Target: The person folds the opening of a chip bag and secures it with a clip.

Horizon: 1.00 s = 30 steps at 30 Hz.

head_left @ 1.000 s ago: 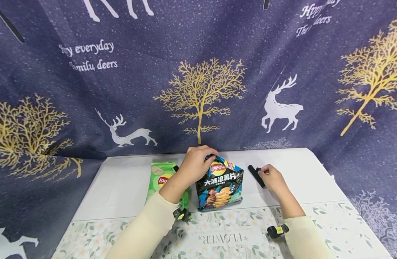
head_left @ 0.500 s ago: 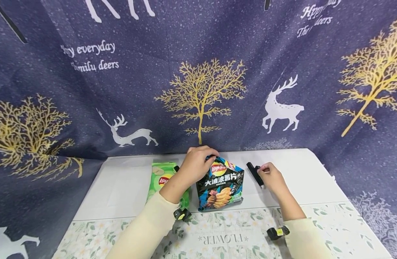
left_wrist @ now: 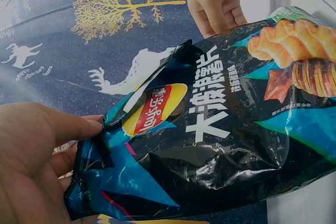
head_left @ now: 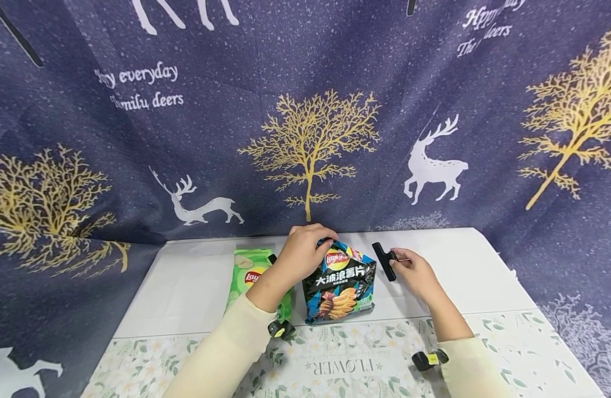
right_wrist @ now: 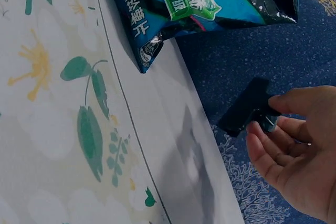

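A black and blue bag of Lay's chips (head_left: 340, 284) stands at the middle of the table, its top edge pinched by my left hand (head_left: 302, 251). In the left wrist view, the thumb of that hand (left_wrist: 39, 156) presses on the bag's (left_wrist: 220, 129) folded top corner. To the right of the bag, my right hand (head_left: 417, 273) holds a black bag clip (head_left: 384, 261) by its handle, apart from the bag. The right wrist view shows the clip (right_wrist: 247, 107) between thumb and fingers of the right hand (right_wrist: 302, 145).
A green bag of Lay's chips (head_left: 250, 271) lies left of the black bag, partly hidden by my left forearm. A small black piece (head_left: 271, 258) shows at its upper right edge. Behind the white table (head_left: 459, 271) hangs a dark blue printed cloth (head_left: 225, 155).
My right hand has lifted the clip and brought it left, closer to the black bag, turning it somewhat. My left hand keeps its hold on the bag's top.
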Each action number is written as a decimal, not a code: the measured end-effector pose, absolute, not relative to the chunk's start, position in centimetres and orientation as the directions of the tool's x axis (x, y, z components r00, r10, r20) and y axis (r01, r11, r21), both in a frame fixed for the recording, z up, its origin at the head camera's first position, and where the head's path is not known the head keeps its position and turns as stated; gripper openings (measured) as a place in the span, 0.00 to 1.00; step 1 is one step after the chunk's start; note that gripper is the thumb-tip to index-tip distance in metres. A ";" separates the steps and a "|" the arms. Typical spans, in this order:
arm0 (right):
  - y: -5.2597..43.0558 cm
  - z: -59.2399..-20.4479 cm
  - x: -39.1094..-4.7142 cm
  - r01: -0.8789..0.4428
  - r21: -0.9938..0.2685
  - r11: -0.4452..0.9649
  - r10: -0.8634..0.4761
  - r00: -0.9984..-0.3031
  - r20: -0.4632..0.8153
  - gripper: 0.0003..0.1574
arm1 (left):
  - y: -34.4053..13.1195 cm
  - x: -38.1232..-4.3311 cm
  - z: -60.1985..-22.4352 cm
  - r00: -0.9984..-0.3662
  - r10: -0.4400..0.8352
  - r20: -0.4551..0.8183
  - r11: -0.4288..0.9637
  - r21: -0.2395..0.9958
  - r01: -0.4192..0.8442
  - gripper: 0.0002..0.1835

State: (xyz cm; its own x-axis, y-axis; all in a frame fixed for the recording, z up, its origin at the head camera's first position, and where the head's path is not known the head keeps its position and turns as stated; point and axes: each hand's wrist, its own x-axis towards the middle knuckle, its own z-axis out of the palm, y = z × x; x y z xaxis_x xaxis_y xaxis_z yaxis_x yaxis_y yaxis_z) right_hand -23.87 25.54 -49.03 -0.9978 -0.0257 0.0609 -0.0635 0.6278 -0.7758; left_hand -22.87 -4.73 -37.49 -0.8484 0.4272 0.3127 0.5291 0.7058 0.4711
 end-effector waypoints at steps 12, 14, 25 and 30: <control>24.9 -48.0 -23.5 -0.153 -0.810 0.566 -0.073 -0.988 0.135 0.30 | -4.8 -22.8 -37.4 -0.845 0.434 0.311 0.706 0.466 0.534 0.10; 24.8 -47.7 -23.5 -0.173 -0.815 0.553 -0.083 -0.985 0.153 0.30 | -4.8 -22.8 -37.4 -0.844 0.436 0.312 0.706 0.463 0.536 0.10; 24.1 -45.9 -23.2 -0.174 -0.830 0.530 -0.054 -0.984 0.171 0.28 | -4.7 -22.7 -37.3 -0.836 0.441 0.325 0.698 0.462 0.548 0.10; 23.5 -44.4 -22.6 -0.231 -0.802 0.550 -0.088 -0.972 0.219 0.24 | -4.6 -22.6 -37.4 -0.835 0.441 0.329 0.694 0.466 0.549 0.10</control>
